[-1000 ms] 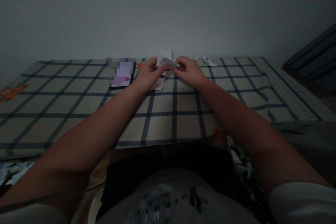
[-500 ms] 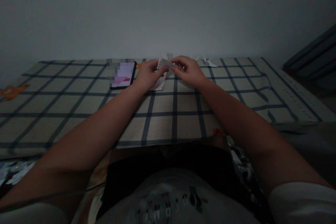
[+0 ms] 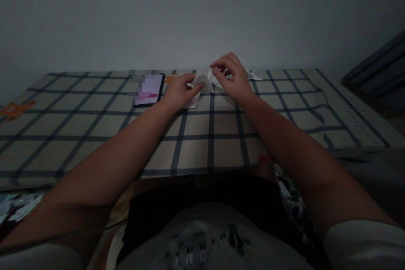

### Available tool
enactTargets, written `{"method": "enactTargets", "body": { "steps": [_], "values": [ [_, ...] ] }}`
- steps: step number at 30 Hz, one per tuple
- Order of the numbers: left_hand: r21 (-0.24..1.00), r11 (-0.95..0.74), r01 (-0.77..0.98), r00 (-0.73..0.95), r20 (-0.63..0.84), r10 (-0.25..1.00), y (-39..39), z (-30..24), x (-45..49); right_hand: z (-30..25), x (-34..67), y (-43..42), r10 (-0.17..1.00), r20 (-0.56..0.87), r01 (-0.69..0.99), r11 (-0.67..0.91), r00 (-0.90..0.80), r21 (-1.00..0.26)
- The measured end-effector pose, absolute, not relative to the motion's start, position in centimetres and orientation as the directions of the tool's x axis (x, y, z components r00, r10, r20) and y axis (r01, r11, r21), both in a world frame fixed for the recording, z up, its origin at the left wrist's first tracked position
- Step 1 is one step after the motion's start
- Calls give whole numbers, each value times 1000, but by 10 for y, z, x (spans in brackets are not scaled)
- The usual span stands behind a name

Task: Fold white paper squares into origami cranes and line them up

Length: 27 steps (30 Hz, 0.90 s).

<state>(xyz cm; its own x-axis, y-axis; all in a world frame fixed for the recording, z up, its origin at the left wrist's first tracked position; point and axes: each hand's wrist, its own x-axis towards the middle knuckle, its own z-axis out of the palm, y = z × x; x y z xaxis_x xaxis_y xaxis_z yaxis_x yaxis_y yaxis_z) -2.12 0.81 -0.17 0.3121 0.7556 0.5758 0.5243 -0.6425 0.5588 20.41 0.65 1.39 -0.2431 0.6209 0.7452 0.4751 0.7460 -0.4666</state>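
Observation:
A white folded paper (image 3: 203,78) stands between my hands near the back of the table, its folds spread apart. My left hand (image 3: 181,90) pinches its left side between thumb and fingers. At its upper right edge are the fingertips of my right hand (image 3: 232,76), thumb and index finger close together on the paper; the other fingers curl above. A flat white paper piece (image 3: 193,102) lies on the cloth under my left hand, partly covered by it. Just behind my right hand rests a white paper crane (image 3: 255,75), partly hidden.
A phone (image 3: 148,90) with a lit, partly blurred screen lies left of my left hand. The checked tablecloth (image 3: 196,152) covers the table, which meets a plain wall (image 3: 202,17) at the back. A dark slatted object (image 3: 379,71) stands at the right.
My right hand has risen slightly and shifted right, and its fingers now meet the paper higher up. The folded paper has opened wider and tilted. My left hand stays nearly in place.

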Motion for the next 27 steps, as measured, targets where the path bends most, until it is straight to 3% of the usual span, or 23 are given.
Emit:
{"method": "enactTargets", "body": {
  "steps": [15, 27],
  "values": [
    [360, -764, 536, 508, 585, 632, 0, 9, -24, 18, 217, 21, 647, 629, 396, 762, -431, -513],
    [411, -731, 545, 503, 537, 677, 0, 6, -24, 16, 213, 21, 702, 597, 358, 712, -388, -604]
  ]
}}
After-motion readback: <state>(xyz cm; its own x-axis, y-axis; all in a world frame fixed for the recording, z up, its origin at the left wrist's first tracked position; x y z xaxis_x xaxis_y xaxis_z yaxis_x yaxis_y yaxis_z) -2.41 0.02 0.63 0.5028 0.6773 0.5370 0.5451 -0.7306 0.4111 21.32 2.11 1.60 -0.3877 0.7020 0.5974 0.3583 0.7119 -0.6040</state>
